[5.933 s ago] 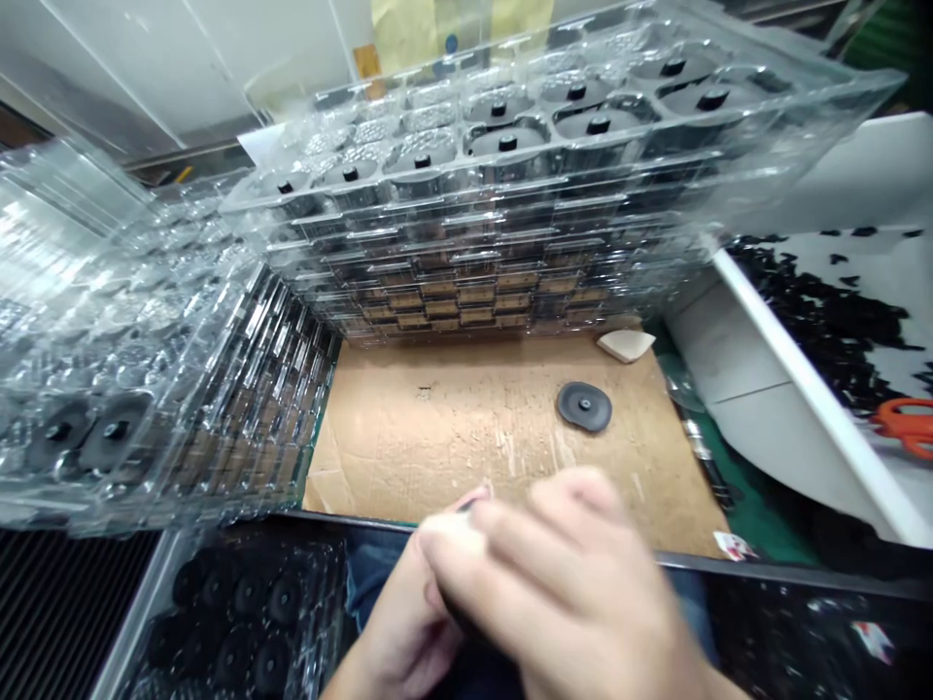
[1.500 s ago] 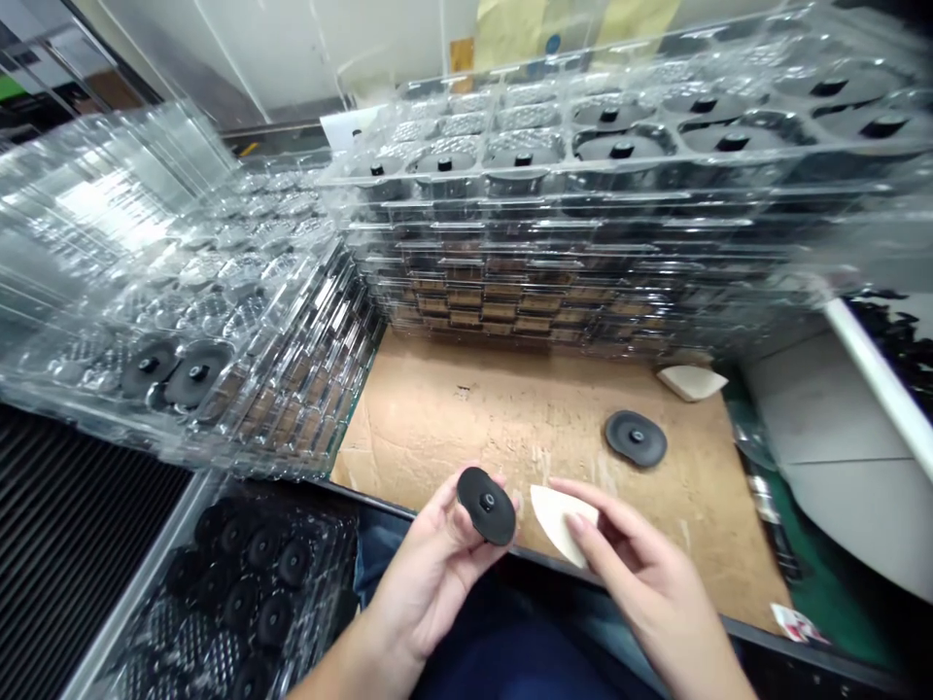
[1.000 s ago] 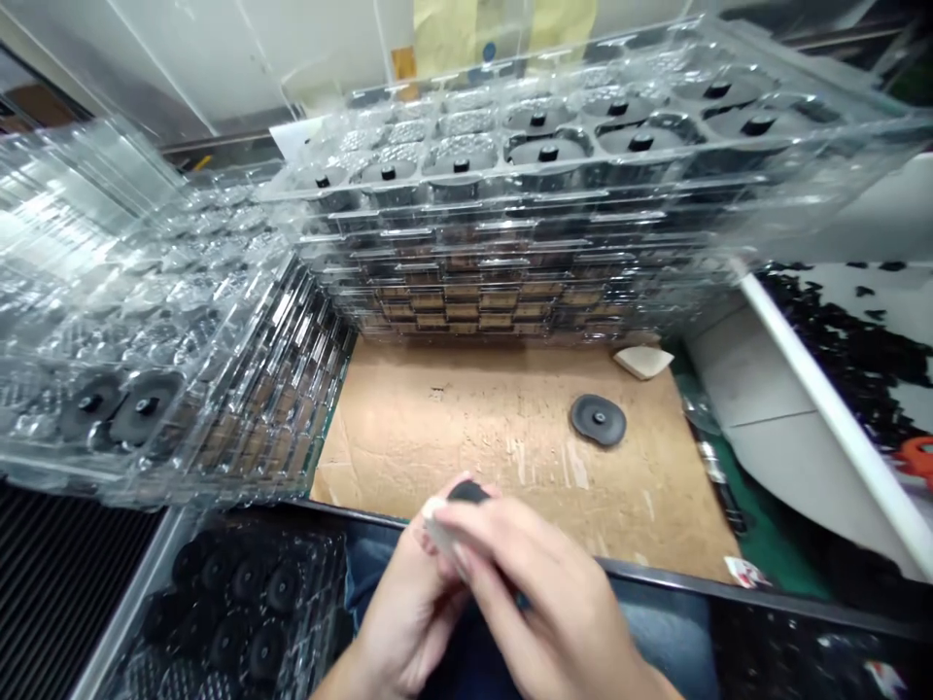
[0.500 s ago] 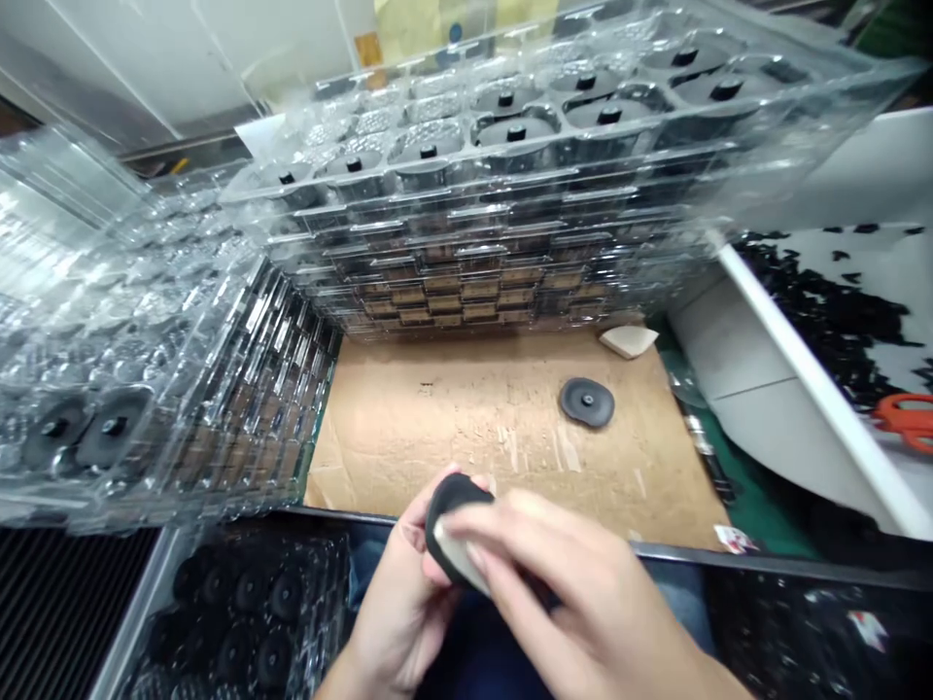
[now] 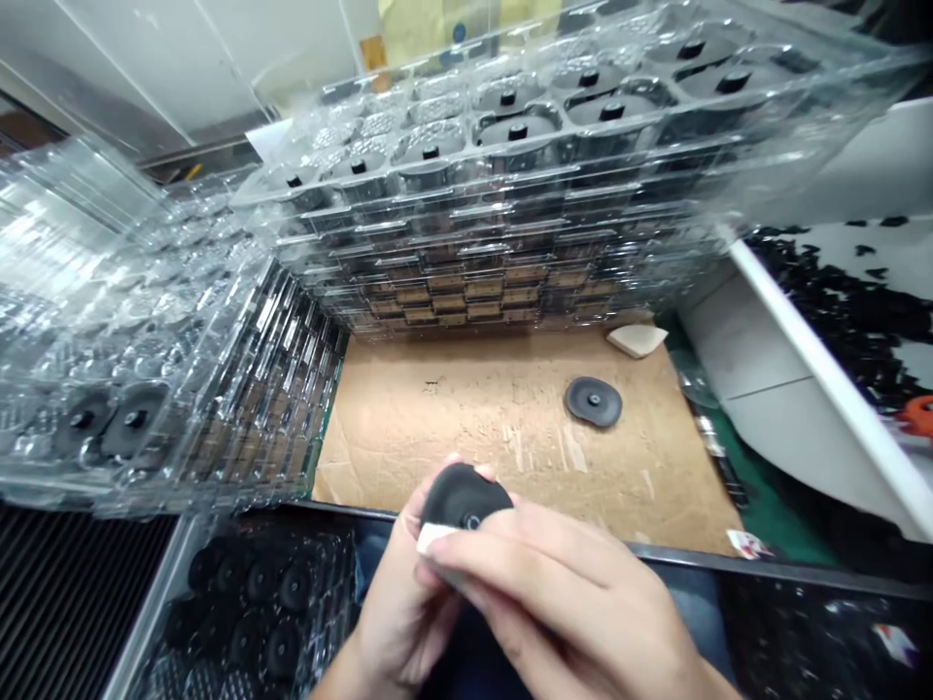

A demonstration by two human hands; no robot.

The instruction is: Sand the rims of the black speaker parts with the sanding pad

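Observation:
My left hand holds a black oval rubber disc with a small central hub, its face turned upward. My right hand comes across from the right and pinches a cream wedge-shaped pad. The pad presses against the disc's near edge, and my fingers hide most of it. A second black disc lies flat on the cardboard sheet, beyond my hands. Farther back, a second cream pad rests near the sheet's far right corner.
Stacked clear blister trays holding black discs rise behind and left of the cardboard. Below left sits a tray of black discs. To the right, black scraps lie on a white sheet, with orange-handled scissors at the edge.
The disc in my left hand has turned so its face and hub show more. My right hand still presses the pad against the disc's edge. The view has shifted slightly.

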